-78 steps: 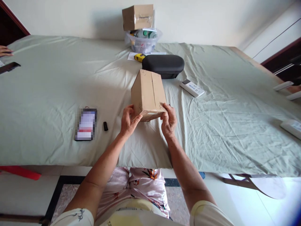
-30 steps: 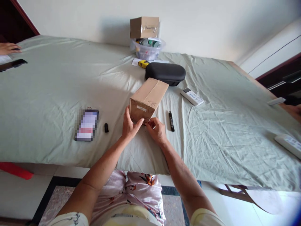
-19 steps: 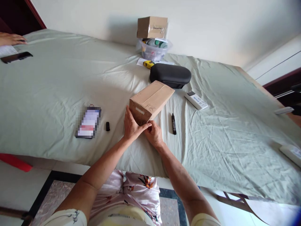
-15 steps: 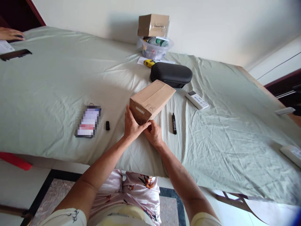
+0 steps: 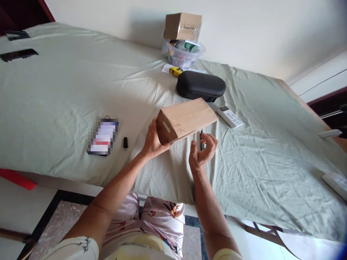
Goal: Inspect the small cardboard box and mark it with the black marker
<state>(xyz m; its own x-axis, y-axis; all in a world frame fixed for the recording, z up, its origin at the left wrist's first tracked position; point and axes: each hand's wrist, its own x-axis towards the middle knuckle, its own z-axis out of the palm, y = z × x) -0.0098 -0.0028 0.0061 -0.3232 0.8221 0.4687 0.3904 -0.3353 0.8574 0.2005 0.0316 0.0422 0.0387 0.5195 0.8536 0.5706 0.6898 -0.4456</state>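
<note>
My left hand (image 5: 152,141) grips the near end of a brown cardboard box (image 5: 187,118) and holds it tilted above the green sheet, its long side running to the right. My right hand (image 5: 202,151) hovers just below the box's right half, palm up, fingers curled and apart, holding nothing. A black marker (image 5: 201,141) lies on the sheet partly behind my right hand's fingers. Its black cap (image 5: 125,142) lies to the left, beside a phone (image 5: 103,136).
A table under a green sheet (image 5: 65,94) fills the view. Behind the box lie a black case (image 5: 201,85) and a white remote (image 5: 230,116). At the far wall, a second carton (image 5: 182,26) sits on a plastic tub (image 5: 183,55). Another remote (image 5: 335,183) lies at the right edge.
My left hand has lifted the box and swung it round, long side now pointing right. My right hand has let go of the box and turned palm up beneath it.
</note>
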